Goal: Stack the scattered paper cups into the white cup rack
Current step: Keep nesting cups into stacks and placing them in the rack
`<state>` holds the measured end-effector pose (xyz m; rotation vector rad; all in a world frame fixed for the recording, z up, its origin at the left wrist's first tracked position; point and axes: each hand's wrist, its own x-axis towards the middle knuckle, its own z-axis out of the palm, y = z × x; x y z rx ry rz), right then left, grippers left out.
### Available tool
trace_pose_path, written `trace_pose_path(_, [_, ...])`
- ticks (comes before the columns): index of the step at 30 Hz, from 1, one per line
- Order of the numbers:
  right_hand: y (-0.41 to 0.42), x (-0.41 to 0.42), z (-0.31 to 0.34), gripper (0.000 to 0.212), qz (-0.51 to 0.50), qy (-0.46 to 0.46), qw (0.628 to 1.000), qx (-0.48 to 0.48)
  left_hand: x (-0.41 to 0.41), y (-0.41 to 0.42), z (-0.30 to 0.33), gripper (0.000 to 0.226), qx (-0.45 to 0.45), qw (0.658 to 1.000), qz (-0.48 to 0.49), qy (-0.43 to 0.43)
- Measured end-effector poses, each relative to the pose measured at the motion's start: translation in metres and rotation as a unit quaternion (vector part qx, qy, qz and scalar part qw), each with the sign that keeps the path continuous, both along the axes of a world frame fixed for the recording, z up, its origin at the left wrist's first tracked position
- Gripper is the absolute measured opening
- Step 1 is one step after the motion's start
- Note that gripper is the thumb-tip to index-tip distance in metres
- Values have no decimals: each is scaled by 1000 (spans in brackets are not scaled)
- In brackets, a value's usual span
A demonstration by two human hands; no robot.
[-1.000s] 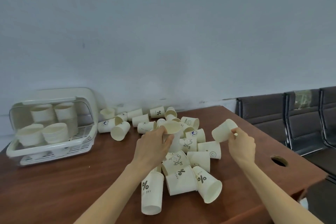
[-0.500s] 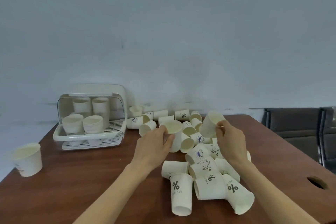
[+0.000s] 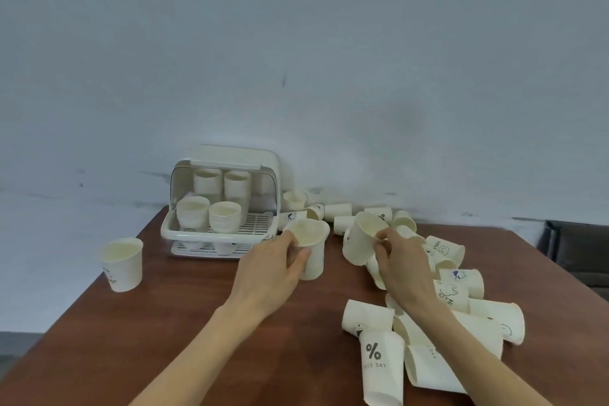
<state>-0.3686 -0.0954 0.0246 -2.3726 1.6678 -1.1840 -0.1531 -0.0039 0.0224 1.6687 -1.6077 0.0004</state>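
A brown wooden table [image 3: 171, 323] carries everything. At about ten o'clock from its middle sits the white cup rack [image 3: 227, 208], pushed near the wall — its lid raised, stacks of cups inside. At nine o'clock, near the left edge, a lone paper cup [image 3: 122, 264] stands upright, well apart from the rest. From twelve round to four o'clock lies a scatter of paper cups [image 3: 445, 316], most tipped on their sides — one, at five o'clock, bears a percent sign [image 3: 382, 369].
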Motion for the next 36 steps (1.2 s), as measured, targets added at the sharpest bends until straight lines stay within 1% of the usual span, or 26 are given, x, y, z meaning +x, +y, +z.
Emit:
trace_pose_path(3, [2, 18, -2, 12, 20, 8, 999, 25, 17, 4, -3, 21, 0, 1000, 7, 9])
trace_pose_path(9, [6, 49, -6, 11, 69, 36, 996, 46, 43, 15, -11, 18, 22, 999, 45, 16])
trace_pose_path(14, [8, 79, -10, 11, 118, 45, 991, 44, 65, 27, -17, 17, 33, 997, 67, 19])
trace_pose_path(17, [8, 99, -10, 13, 139, 60, 988, 45, 80, 33, -17, 14, 28, 996, 80, 16])
trace_pose_path(20, [6, 118, -10, 11, 156, 62, 985, 43, 95, 37, -15, 14, 24, 995, 96, 11])
trace_pose_path(23, [4, 138, -6, 11, 168, 71, 982, 41, 107, 40, -14, 16, 20, 994, 104, 8])
trace_pose_path(27, [1, 166, 1, 16, 178, 97, 979, 37, 120, 44, -20, 16, 22, 994, 103, 14])
trace_pose_path(33, [-14, 212, 15, 20, 150, 95, 982, 62, 140, 49, -28, 19, 36, 993, 111, 28])
trace_pose_path(36, [-32, 237, 23, 18, 149, 83, 985, 30, 146, 51, -28, 19, 38, 992, 115, 24])
